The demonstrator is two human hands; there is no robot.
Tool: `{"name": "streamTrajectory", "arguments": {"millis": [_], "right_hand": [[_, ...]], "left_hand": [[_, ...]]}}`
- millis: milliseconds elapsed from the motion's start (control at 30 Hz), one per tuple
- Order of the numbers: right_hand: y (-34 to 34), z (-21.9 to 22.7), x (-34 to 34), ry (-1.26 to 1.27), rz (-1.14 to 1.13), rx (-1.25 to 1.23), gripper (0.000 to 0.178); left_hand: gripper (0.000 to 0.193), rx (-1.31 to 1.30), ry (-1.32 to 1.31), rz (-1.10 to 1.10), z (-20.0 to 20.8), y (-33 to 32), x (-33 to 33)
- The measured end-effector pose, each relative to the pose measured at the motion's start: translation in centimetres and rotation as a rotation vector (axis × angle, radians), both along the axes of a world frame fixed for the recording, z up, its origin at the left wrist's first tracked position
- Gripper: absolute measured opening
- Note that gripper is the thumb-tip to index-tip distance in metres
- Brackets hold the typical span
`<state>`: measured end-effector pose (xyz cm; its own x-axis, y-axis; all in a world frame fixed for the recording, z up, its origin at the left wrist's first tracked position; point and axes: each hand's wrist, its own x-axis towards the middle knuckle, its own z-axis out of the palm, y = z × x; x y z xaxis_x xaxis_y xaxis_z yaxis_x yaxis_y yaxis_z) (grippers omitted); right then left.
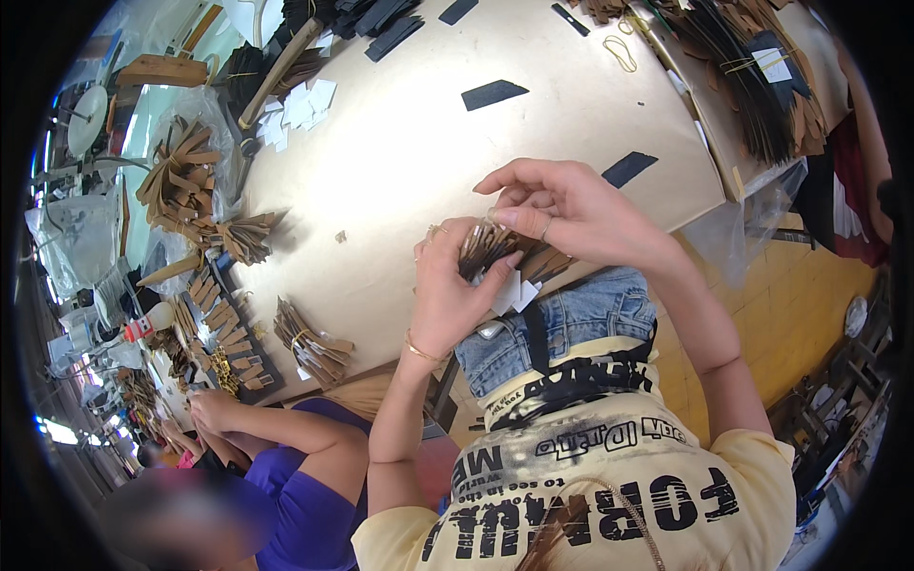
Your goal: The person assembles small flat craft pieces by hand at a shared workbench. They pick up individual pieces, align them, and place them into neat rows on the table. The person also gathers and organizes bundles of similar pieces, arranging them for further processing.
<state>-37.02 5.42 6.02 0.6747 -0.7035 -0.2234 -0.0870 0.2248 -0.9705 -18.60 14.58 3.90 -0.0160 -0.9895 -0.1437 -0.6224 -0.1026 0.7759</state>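
Note:
Near the table's front edge, my left hand (447, 285) is wrapped around a bundle of brown and dark leather strips (487, 249), its thumb across the near side. White paper tags (517, 293) stick out below the bundle, close to my waist. Just above the bundle's right side is my right hand (562, 209), thumb and fingers curled in and pinched together. Whatever lies between those fingertips is too small to make out. A flat black strip (629, 170) rests on the table beyond my right wrist, and another black strip (494, 94) farther off.
Tied brown strip bundles (314, 343) lie along the table's left side, with white paper pieces (307, 107) beyond. Rubber bands (620, 53) and a large black-and-brown strip bundle (752, 86) are at far right. A co-worker in purple (319, 466) works close on my left.

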Motion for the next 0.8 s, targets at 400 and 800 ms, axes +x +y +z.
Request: {"name": "streamTrajectory", "arguments": {"millis": [400, 800], "right_hand": [[-0.2, -0.5, -2.5, 0.361, -0.032, -0.192, 0.028], [0.5, -0.9, 1.5, 0.305, -0.116, -0.241, 0.025]], "left_hand": [[0.025, 0.151, 0.295, 0.128, 2.7, -1.3, 2.5], [0.04, 0.183, 0.224, 0.022, 3.0, -1.5, 0.4]]}}
